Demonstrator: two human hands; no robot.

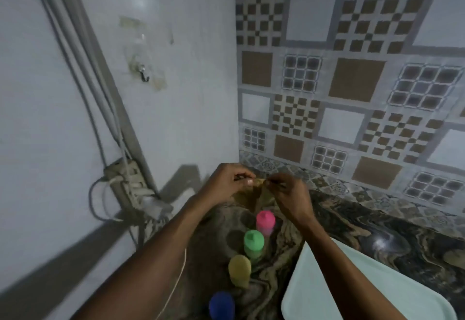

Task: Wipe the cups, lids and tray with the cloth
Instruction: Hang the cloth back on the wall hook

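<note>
Both hands, left hand (226,181) and right hand (286,191), pinch the yellowish cloth (256,192) up high, probably to spread it for wiping.

Four cups are standing in a slanting row on the marbled counter (390,234): pink cup (265,220), green cup (253,243), yellow cup (239,270), blue cup (221,306). They are barring any straight sweep across it. The pale tray (327,294) is lying just right of them, leaving a narrow strip between. A power strip (128,183) and cables (97,199) are crowding the left wall (37,118). The left hand (226,183) and right hand (289,193), pinching the cloth (259,190), are filling the corner. Open counter is stretching beyond the tray toward the tiled wall (352,80).
</note>
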